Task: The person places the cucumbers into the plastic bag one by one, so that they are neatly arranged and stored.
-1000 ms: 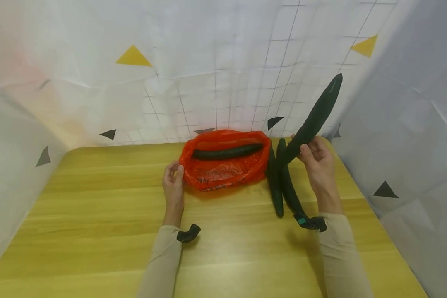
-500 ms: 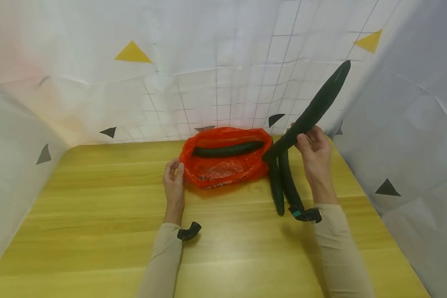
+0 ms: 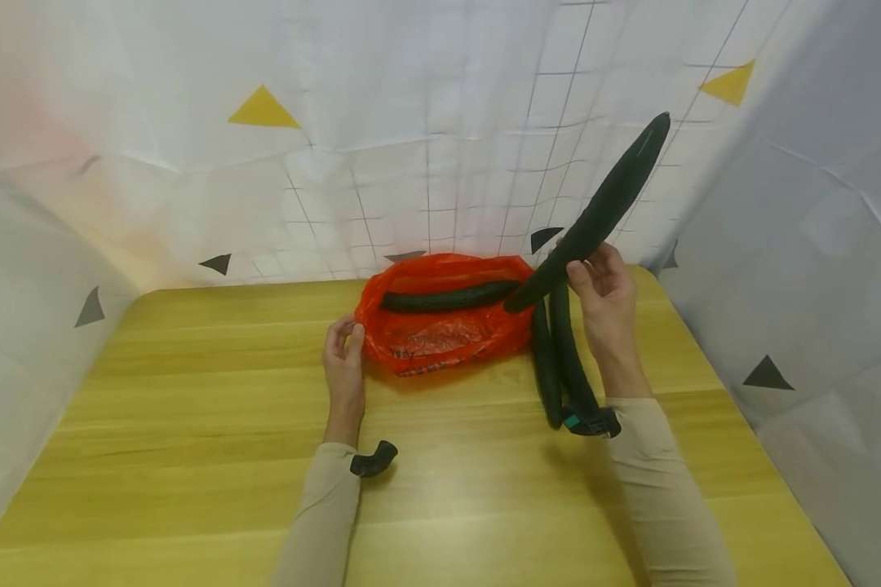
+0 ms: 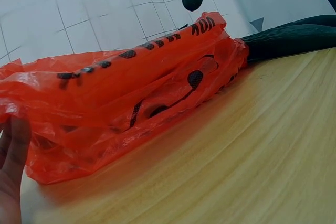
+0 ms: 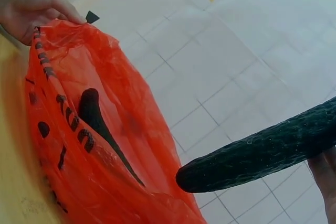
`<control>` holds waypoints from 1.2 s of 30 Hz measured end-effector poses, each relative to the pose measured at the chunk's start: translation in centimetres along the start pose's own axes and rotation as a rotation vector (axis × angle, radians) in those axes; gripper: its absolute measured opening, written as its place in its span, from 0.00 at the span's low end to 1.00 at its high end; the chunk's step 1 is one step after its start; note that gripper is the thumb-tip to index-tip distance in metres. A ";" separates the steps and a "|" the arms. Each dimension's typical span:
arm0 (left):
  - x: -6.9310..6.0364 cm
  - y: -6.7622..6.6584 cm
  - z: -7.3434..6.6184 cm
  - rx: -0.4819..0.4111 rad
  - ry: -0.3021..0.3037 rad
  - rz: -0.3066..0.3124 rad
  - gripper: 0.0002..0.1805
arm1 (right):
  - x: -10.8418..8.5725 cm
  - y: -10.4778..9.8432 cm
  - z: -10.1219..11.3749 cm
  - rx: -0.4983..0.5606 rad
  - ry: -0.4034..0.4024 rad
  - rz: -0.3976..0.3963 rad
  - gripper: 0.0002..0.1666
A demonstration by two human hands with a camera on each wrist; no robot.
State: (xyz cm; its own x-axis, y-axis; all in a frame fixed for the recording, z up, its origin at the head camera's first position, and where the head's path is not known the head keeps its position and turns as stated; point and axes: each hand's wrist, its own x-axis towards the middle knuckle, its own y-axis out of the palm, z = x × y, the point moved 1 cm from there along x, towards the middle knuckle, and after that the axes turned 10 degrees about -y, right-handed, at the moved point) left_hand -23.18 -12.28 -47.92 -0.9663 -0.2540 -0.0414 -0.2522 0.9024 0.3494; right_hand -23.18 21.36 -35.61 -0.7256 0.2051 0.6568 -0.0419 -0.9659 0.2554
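An opened red plastic bag with black print lies on the table, and one cucumber rests inside it. My left hand pinches the bag's left rim between thumb and fingers. Raised in my right hand is another cucumber, gripped near its lower half and tilted, its low end over the bag's right side. The right wrist view shows that cucumber's end apart from the bag's mouth. Two more cucumbers lie side by side on the table, right of the bag.
The wooden table runs back to a white sheet wall with grid lines and coloured triangles. Another white sheet stands along the right side. A black wrist camera sits on the left sleeve, another on the right.
My right hand has moved left with the cucumber, bringing its lower end from above the two lying cucumbers to over the bag's right rim. The left hand stays at the bag.
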 end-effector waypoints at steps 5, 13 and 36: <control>-0.2 -0.1 0.1 0.001 0.002 -0.004 0.18 | -0.1 0.3 -0.3 -0.043 0.009 0.019 0.23; -0.2 0.0 0.1 -0.005 0.019 0.005 0.18 | 0.0 0.9 -1.1 -0.028 0.000 0.068 0.24; 0.1 -0.1 0.1 0.006 0.031 0.008 0.19 | -0.7 1.6 -3.9 -0.240 0.099 0.239 0.28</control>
State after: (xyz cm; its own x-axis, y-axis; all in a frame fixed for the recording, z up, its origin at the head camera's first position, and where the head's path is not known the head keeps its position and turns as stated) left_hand -23.27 -12.35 -48.09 -0.9664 -0.2570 -0.0092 -0.2444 0.9067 0.3436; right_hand -25.38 19.06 -38.45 -0.7967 -0.0364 0.6033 -0.0145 -0.9967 -0.0793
